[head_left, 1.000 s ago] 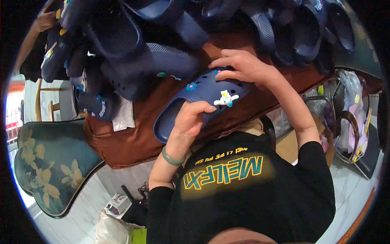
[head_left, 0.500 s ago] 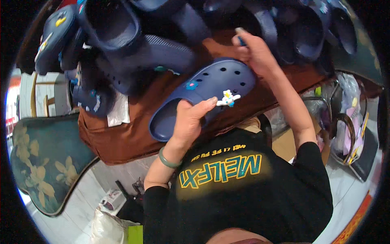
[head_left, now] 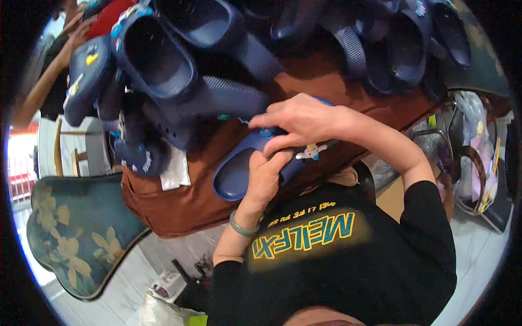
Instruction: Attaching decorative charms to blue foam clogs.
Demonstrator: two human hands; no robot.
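My left hand (head_left: 265, 173) grips a navy blue clog (head_left: 231, 176) by its side, thumb on top near the opening. A green bangle (head_left: 242, 227) circles that wrist. Over the clog's perforated upper lies my right hand (head_left: 299, 122), its thumb and fingers closed around a small blue charm (head_left: 266, 132) at the upper's surface. That hand covers most of the holes and the toe. A white figure-shaped charm (head_left: 311, 152) sits on the near side of the upper. Whether the blue charm is seated in a hole cannot be seen.
More navy clogs (head_left: 157, 60) are heaped along the far side of the brown cloth-covered table (head_left: 174, 214), several with charms. A white packet (head_left: 175, 169) lies at left. Flower-patterned chair backs (head_left: 76, 239) flank the table. Another person's arm (head_left: 51, 81) shows at far left.
My right hand has come down and left from beyond the toe onto the clog's upper, bringing a small blue piece. The view has shifted slightly. Another person's arm has appeared at far left.
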